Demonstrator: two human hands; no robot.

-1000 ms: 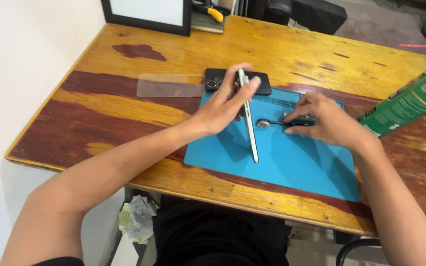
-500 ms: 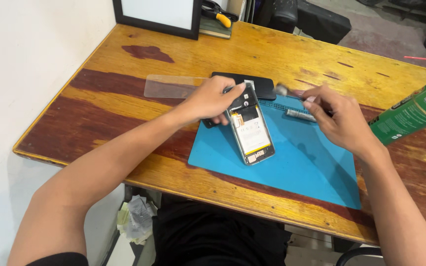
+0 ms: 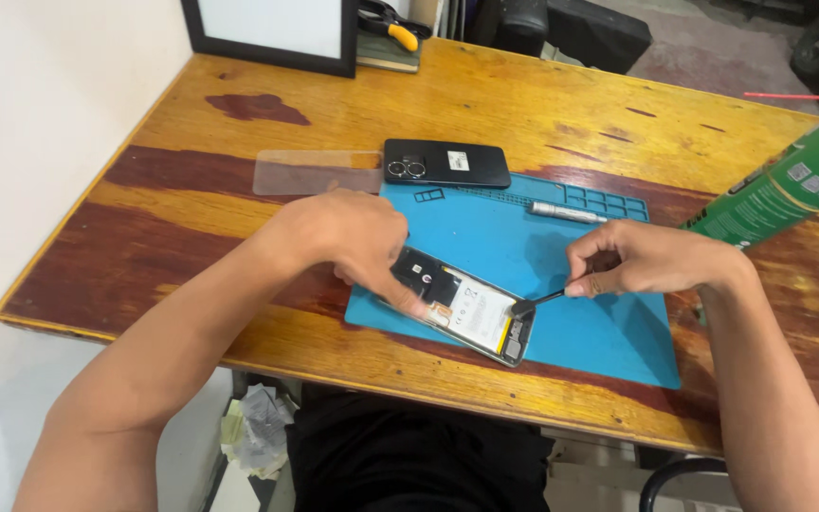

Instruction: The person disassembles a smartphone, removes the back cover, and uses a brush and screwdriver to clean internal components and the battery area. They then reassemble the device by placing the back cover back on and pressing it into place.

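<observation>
Glass protector sheet (image 3: 318, 172) lies flat at the far left of the wooden bench (image 3: 523, 104), and just right of it the black back cover (image 3: 445, 163) with its camera rings rests face up at the top edge of the blue repair mat (image 3: 609, 341). Your left hand (image 3: 353, 242) presses down on the upper end of the opened phone (image 3: 464, 305), which lies slantwise on the mat's near-left corner, battery showing. A silver screwdriver (image 3: 567, 212) lies untouched further back on the mat. Your right hand (image 3: 642, 258) has its grip closed on a thin dark pry tool (image 3: 537, 301), tip touching the phone's lower end beside the battery. This looks like the stage of working loose an internal part. Next, I judge, you need steady pressure from the left hand and a shallow, gentle lever. A green spray can (image 3: 784, 185) leans in at the right.
</observation>
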